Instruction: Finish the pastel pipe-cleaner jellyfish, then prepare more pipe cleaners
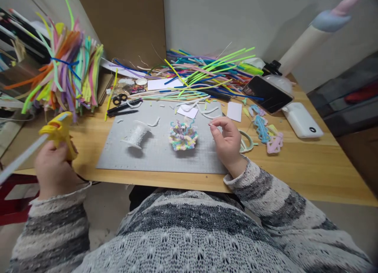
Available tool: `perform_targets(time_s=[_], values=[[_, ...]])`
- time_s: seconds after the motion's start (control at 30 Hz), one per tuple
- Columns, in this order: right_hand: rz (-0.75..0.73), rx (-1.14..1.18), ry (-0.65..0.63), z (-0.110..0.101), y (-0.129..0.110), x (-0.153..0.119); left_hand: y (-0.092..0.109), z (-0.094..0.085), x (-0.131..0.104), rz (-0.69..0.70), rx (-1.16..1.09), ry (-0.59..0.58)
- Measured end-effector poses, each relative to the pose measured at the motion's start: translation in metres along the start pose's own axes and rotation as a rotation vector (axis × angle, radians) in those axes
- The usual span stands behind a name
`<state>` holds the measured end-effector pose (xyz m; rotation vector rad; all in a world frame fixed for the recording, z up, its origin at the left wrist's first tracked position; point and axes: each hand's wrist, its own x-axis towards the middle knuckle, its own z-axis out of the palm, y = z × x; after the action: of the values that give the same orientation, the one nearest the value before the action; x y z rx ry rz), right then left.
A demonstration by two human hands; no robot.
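Note:
My left hand (56, 163) is wrapped round a yellow hot glue gun (60, 131) at the table's left edge. A long white glue stick (25, 157) juts out of it to the lower left. Over the right part of the grey cutting mat (159, 159), my right hand (227, 141) pinches a tiny pale piece (210, 124) between thumb and forefinger; its kind is too small to make out. Left of that hand, a fluffy pastel pipe-cleaner figure (183, 136) with curled tips stands on the mat. A white spool (137, 135) of clear thread lies tilted further left.
Bundled pipe cleaners (65, 68) stand at the back left, and loose ones (206, 72) pile along the wall. Scissors (119, 99) and black pens (125, 107) lie behind the mat. At the right are a phone (267, 94), a white power bank (304, 119) and pastel woven pieces (261, 129).

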<state>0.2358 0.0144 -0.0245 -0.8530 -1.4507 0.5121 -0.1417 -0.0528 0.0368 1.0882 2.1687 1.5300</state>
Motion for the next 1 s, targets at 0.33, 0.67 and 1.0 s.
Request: perform_targets(time_s=[0.33, 0.67, 1.0], values=[[-0.187, 0.034, -0.214, -0.002, -0.035, -0.012, 0.008, 0.032, -0.09, -0.354, -0.748, -0.69], [-0.316, 0.062, -0.428, 0.002, -0.046, -0.017, -0.011, 0.063, -0.141, -0.409, -0.8, -1.007], [-0.294, 0.077, -0.469, -0.001, -0.05, -0.016, -0.017, 0.067, -0.14, -0.332, -0.698, -1.049]])
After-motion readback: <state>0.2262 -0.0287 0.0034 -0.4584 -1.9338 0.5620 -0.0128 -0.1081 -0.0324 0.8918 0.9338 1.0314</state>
